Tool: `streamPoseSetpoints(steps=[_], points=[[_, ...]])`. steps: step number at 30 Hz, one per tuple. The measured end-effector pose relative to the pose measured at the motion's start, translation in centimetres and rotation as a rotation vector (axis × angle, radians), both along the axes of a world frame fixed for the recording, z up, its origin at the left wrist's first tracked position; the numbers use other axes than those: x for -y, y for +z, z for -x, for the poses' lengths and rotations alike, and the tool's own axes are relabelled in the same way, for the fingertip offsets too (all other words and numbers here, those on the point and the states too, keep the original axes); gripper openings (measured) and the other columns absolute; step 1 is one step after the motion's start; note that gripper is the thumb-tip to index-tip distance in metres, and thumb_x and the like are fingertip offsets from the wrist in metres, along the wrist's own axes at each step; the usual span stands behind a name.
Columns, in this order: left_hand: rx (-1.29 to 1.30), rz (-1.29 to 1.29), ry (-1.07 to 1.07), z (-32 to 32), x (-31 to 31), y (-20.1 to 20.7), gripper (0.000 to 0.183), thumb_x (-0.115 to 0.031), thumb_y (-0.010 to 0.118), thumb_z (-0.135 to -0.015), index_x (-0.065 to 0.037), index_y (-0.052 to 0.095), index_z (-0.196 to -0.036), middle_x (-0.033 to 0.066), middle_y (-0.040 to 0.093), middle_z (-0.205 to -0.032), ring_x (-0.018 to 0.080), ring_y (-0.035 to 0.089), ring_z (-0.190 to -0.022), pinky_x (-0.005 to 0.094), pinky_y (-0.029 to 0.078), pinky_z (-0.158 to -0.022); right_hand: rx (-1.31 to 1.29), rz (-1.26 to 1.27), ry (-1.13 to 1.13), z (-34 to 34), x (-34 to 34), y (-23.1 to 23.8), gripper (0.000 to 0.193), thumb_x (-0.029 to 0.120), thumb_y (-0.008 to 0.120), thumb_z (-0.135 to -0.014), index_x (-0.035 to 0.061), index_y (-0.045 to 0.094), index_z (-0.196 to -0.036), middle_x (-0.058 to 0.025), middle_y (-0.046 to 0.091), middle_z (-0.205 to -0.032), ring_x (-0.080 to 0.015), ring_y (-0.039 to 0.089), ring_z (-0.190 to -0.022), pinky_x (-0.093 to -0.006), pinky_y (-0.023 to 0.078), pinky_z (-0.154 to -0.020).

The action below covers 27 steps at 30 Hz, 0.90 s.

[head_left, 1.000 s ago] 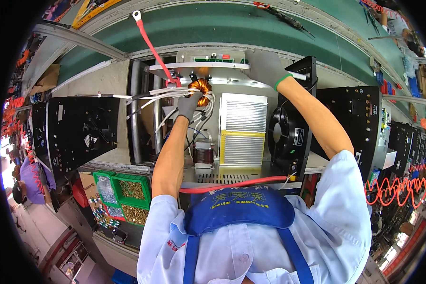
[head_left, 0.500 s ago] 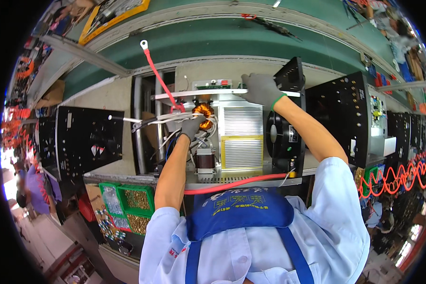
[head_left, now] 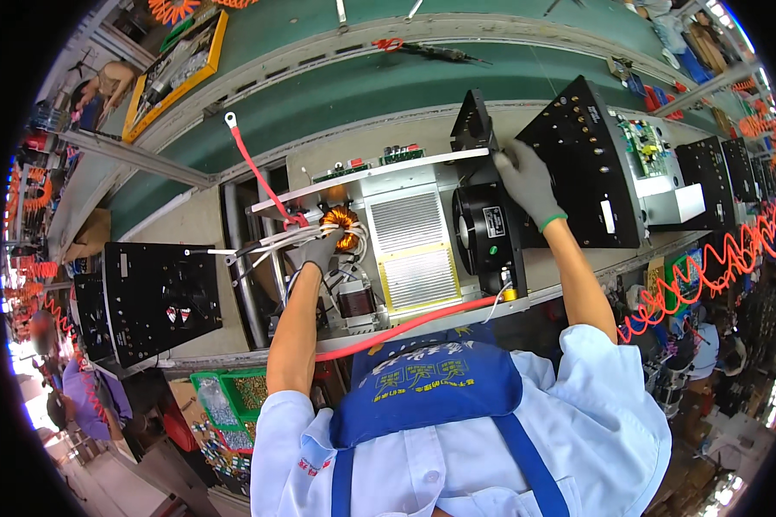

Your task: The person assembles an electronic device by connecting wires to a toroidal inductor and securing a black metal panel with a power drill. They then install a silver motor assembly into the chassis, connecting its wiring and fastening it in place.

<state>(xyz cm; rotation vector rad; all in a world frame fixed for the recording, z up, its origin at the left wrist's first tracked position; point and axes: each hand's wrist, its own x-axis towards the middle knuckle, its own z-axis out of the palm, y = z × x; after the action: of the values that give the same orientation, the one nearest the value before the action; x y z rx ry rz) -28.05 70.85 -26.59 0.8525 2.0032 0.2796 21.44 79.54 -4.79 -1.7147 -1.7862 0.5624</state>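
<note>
An open metal chassis lies before me, with a ribbed silver heat sink, a copper-wound ring coil, a dark transformer and a black fan. Beside the coil, my left hand, in a grey glove, is closed among white cables; its fingertips are partly hidden, so what they grip cannot be made out. My right hand, also gloved, has its fingers closed at the top of the chassis's black end panel. A red cable with a ring lug rises from the chassis's left side.
Another black-panelled unit stands close on the right, one more on the left. Green bins of small hardware sit below left. A tool with a red cord lies beyond the rail. Coiled orange hoses hang at right.
My right hand has moved from the chassis's far side rail to its black end panel. The whole view has shifted and tilted. My left hand stays by the coil and cables.
</note>
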Motion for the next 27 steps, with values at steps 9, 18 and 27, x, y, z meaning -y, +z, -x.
streamPoseSetpoints(steps=[9,18,27], points=[[-0.168,-0.165,-0.566,-9.1,-0.4,15.4,0.061,-0.054,0.060,-0.084,0.003,0.076,-0.098,0.0265,0.073,-0.089,0.0390,0.072,-0.091,0.0439,0.055,-0.080,-0.031,0.073,-0.203,-2.2,-2.4,-1.2,0.058,0.044,0.065,-0.090,0.0027,0.064,-0.130,-0.0223,0.068,-0.123,-0.0381,0.066,-0.115,-0.0455,0.050,-0.101],[-0.237,-0.735,-0.323,-11.3,12.4,21.0,0.041,-0.036,0.068,-0.090,-0.003,0.070,-0.114,0.0193,0.072,-0.107,0.0377,0.069,-0.098,0.0456,0.053,-0.087,-0.025,0.156,-0.183,-0.9,-4.6,-0.8,0.050,0.044,0.069,-0.085,0.0005,0.071,-0.111,-0.0234,0.073,-0.107,-0.0376,0.070,-0.105,-0.0448,0.052,-0.094],[-0.604,-1.068,-0.353,-10.4,21.2,20.2,0.021,-0.024,0.061,-0.093,-0.004,0.068,-0.093,0.0132,0.067,-0.088,0.0343,0.063,-0.083,0.0463,0.046,-0.084,0.282,-0.393,0.151,0.6,0.4,0.2,0.063,0.042,0.076,-0.083,0.0055,0.057,-0.132,-0.0192,0.061,-0.128,-0.0363,0.058,-0.124,-0.0463,0.047,-0.106]])
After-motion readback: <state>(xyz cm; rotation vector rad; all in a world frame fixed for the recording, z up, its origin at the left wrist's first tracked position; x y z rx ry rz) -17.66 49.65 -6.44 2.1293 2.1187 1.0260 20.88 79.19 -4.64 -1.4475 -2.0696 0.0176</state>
